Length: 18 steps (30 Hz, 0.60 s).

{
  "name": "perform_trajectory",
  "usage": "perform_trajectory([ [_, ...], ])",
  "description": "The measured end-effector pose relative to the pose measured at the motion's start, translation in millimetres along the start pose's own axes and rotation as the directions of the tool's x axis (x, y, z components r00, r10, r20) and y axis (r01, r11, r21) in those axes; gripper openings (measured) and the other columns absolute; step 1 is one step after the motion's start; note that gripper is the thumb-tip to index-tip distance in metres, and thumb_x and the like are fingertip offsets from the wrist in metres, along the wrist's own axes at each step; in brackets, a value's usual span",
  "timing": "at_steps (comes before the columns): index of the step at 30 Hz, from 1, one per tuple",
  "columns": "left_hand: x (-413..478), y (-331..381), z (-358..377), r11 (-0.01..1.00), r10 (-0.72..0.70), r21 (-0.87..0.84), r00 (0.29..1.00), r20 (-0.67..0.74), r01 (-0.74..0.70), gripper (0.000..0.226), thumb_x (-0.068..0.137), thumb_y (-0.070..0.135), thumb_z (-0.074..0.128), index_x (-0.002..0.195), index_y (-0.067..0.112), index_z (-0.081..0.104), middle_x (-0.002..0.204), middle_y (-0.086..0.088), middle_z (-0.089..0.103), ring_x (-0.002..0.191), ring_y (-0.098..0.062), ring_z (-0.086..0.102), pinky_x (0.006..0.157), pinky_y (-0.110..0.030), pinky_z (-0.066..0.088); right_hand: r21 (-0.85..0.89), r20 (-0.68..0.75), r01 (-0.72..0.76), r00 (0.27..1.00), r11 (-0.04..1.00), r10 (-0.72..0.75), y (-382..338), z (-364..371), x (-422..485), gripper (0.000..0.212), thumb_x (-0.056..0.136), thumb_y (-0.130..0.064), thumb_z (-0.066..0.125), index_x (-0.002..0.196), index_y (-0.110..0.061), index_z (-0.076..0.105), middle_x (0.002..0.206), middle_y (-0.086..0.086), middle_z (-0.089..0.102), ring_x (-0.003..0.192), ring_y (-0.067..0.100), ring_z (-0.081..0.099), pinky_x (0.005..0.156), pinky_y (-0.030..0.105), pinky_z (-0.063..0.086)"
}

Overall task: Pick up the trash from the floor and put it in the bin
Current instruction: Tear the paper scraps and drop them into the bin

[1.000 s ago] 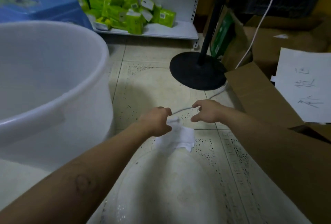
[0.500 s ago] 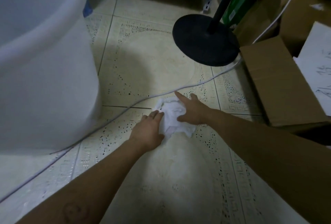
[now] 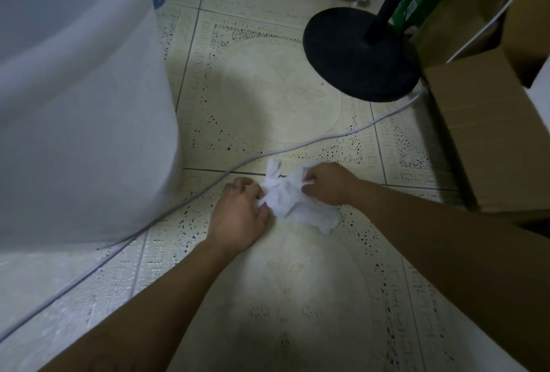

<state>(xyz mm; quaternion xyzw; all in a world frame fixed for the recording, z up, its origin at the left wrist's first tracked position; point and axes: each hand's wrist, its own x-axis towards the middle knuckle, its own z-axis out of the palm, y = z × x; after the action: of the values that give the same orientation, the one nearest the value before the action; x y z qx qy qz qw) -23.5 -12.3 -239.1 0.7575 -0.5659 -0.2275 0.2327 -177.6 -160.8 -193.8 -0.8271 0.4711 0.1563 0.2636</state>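
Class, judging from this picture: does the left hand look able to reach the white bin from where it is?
Probably yes: the left hand, gripping the tissue, is beside the white bin; only a cable lies between.

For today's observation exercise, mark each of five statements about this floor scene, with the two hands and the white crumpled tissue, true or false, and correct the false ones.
1. Both the left hand and the right hand grip the white crumpled tissue. True.
2. The tissue already lies inside the large white plastic bin. False: it is at the tiled floor, outside the bin.
3. A grey cable runs across the floor. True.
4. The round black stand base sits left of the bin. False: it is to the right.
5. The brown cardboard box is at the right. True.
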Motion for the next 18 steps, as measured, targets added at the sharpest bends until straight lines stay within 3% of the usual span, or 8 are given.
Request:
perform_trajectory([
  [2,2,-2,-9,0.997,-0.047,-0.06,0.997,-0.068,0.043,0.016,0.083,0.031,0.057,0.086,0.015,0.056,0.1,-0.011,0.056,0.093,-0.029,0.051,0.068,-0.03,0.036,0.028,0.031,0.003,1.0,1.0,-0.004,1,-4,1,0.01,0.084,-0.019,0.062,0.083,-0.013,0.07,0.078,0.002,0.066,0.074,0.017,0.059,0.068,0.025,0.045],
  [7,4,0,-28,0.932,-0.24,-0.305,0.963,-0.124,0.193,0.016,0.079,0.026,0.058,0.07,0.021,0.046,0.061,0.006,0.05,0.054,-0.011,0.046,0.045,-0.025,0.029,0.038,0.008,0.015,1.0,0.999,-0.016,-3,-8,-2,0.014,0.075,-0.008,0.068,0.087,-0.011,0.073,0.09,0.006,0.073,0.08,0.016,0.062,0.07,0.027,0.051],
  [11,0,2,-38,0.926,-0.232,-0.341,0.956,-0.178,0.161,0.016,0.079,0.019,0.06,0.072,0.018,0.046,0.059,0.006,0.052,0.051,-0.006,0.044,0.047,-0.026,0.033,0.042,-0.016,0.018,1.0,0.999,-0.017,-10,-19,-10,0.021,0.075,-0.015,0.072,0.093,-0.006,0.07,0.095,0.01,0.069,0.082,0.018,0.057,0.061,0.024,0.041],
  [14,-6,10,-44,0.931,-0.196,-0.35,0.954,-0.227,0.108,0.023,0.087,0.027,0.058,0.069,0.024,0.044,0.056,0.009,0.053,0.05,-0.003,0.048,0.044,-0.022,0.033,0.057,-0.053,0.039,0.998,0.998,-0.036,-15,-30,-20,0.025,0.077,-0.01,0.068,0.101,-0.006,0.071,0.101,0.012,0.069,0.093,0.023,0.061,0.069,0.025,0.042],
  [18,-12,23,-55,0.949,-0.18,-0.294,0.964,-0.197,0.117,0.002,0.087,0.023,0.055,0.089,0.024,0.056,0.071,0.007,0.06,0.061,-0.009,0.056,0.051,-0.023,0.038,0.147,-0.13,0.042,0.991,0.988,-0.023,-23,-50,-39,0.03,0.077,-0.003,0.062,0.104,-0.006,0.072,0.1,0.011,0.071,0.092,0.023,0.064,0.073,0.03,0.049],
])
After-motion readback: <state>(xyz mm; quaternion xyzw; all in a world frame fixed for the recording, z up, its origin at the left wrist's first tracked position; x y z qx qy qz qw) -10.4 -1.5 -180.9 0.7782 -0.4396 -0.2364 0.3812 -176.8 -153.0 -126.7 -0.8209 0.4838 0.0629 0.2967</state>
